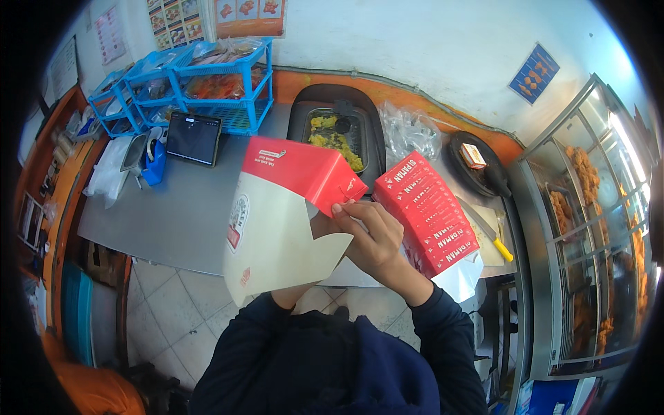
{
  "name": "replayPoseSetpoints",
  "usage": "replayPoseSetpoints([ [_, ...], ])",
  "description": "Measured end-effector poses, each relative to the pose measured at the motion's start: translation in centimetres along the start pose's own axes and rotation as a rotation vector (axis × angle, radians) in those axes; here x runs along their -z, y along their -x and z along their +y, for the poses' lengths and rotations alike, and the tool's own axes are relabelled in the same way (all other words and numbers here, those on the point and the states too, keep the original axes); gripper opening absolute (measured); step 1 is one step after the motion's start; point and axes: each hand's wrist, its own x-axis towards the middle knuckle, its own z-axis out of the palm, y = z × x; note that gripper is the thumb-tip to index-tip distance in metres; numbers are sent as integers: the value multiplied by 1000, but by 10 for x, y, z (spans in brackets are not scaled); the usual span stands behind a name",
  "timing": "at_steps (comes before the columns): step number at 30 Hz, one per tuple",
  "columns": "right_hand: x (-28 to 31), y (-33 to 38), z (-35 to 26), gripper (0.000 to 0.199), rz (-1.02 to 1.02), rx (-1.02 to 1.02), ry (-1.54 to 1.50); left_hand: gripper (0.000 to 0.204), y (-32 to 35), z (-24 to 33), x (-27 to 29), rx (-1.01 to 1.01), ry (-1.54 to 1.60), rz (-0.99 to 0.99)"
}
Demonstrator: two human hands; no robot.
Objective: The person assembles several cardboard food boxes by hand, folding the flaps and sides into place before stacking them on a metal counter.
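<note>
A red and cream cardboard food box [277,214], partly folded with loose flaps, is held up in front of me above the near edge of the steel table. My right hand [377,238] pinches a red flap at the box's right side between thumb and fingers. Most of my left hand [321,226] is hidden behind the cream panel; only a bit of skin and the wrist show, so its fingers cannot be made out. Just right of my right hand lies a row of red folded boxes [425,214], packed closely together.
Behind the box sits a black container with a tray of yellow food [325,128]. A tablet [194,138] and blue racks [235,83] stand left. A yellow-handled knife [494,238] lies on a cutting board at right, beside a glass cabinet of fried food [581,228].
</note>
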Motion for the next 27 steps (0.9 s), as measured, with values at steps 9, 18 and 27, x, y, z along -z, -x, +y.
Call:
replayPoseSetpoints([
  [9, 9, 16, 18, 13, 14, -282, -79, 46, 5, 29, 15, -236, -124, -54],
  [18, 28, 19, 50, 69, 157, -1154, -981, 48, -18, 36, -2, -586, -671, -506],
  [27, 67, 78, 70, 32, 803, -1437, -1525, 109, -15, 2, -50, -585, -821, -136],
])
